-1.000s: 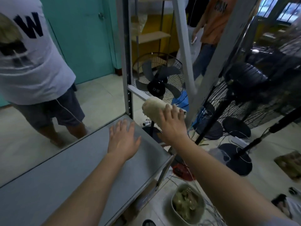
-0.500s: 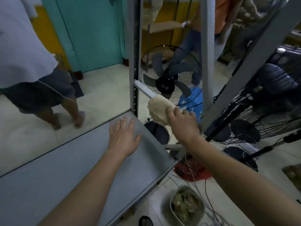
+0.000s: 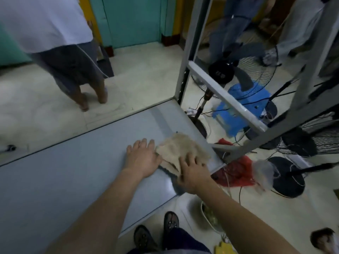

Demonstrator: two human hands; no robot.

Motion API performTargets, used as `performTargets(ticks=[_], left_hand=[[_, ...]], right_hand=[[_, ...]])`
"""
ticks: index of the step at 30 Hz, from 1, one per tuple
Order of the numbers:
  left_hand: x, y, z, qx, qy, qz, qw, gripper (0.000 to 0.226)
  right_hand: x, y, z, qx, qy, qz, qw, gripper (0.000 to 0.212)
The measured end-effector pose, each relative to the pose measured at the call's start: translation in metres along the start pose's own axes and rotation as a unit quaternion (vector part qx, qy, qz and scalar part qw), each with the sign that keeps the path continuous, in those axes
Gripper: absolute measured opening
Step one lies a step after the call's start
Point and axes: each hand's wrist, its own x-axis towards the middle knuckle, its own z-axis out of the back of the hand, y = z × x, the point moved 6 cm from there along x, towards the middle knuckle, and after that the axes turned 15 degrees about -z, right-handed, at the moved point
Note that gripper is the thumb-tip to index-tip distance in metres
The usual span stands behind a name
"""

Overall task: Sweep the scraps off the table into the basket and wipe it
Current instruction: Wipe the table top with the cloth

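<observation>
With my right hand (image 3: 192, 171) pressing its flat, spread grip onto the crumpled beige cloth (image 3: 180, 147) at the grey metal table (image 3: 73, 171)'s right end, wiping begins; my left hand (image 3: 141, 156) lies flat beside it, bracing me.

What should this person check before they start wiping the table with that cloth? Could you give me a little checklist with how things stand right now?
1. Cloth lying on the table: ok, at its right end.
2. Right hand on the cloth: ok, fingers pressing its near edge.
3. Left hand steadying: ok, flat on the table beside the cloth.
4. Scraps gone from the tabletop: ok, none visible on the part shown.
5. Basket on the floor below the table's edge: ok, though the right arm hides most of it.
6. Cloth damp or dry: cannot tell.
</observation>
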Motion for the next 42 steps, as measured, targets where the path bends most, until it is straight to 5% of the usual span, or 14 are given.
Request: performTargets(ticks=[2, 5, 8, 10, 13, 20, 29, 42], left_hand=[[-0.012, 0.007, -0.024, -0.007, 0.026, 0.002, 1.0, 0.074], [-0.019, 0.016, -0.047, -0.011, 0.04, 0.018, 0.999, 0.066], [-0.014, 0.015, -0.057, -0.03, 0.037, 0.013, 0.999, 0.057], [-0.011, 0.015, -0.061, -0.021, 0.021, 0.009, 1.0, 0.052], [-0.008, 0.021, -0.066, 0.006, -0.005, 0.022, 1.0, 0.054], [0.009, 0.028, -0.081, 0.019, -0.026, 0.081, 0.996, 0.081], [0.013, 0.021, -0.091, 0.054, -0.079, 0.097, 0.991, 0.085], [0.01, 0.016, -0.081, 0.086, -0.109, 0.111, 0.984, 0.072]], right_hand=[[-0.007, 0.005, -0.022, 0.015, 0.034, -0.025, 0.999, 0.122], [-0.005, 0.011, -0.003, 0.043, -0.046, -0.042, 0.997, 0.12], [0.018, 0.005, 0.013, 0.082, -0.123, -0.039, 0.988, 0.082], [0.031, 0.011, -0.003, 0.064, -0.101, 0.027, 0.992, 0.057], [0.036, 0.021, -0.031, 0.053, -0.075, 0.103, 0.99, 0.066], [0.04, -0.032, -0.053, 0.041, -0.142, 0.079, 0.986, 0.098], [0.1, -0.01, -0.022, 0.038, -0.116, 0.087, 0.989, 0.093], [0.26, 0.118, 0.099, 0.056, -0.126, 0.102, 0.985, 0.093]])
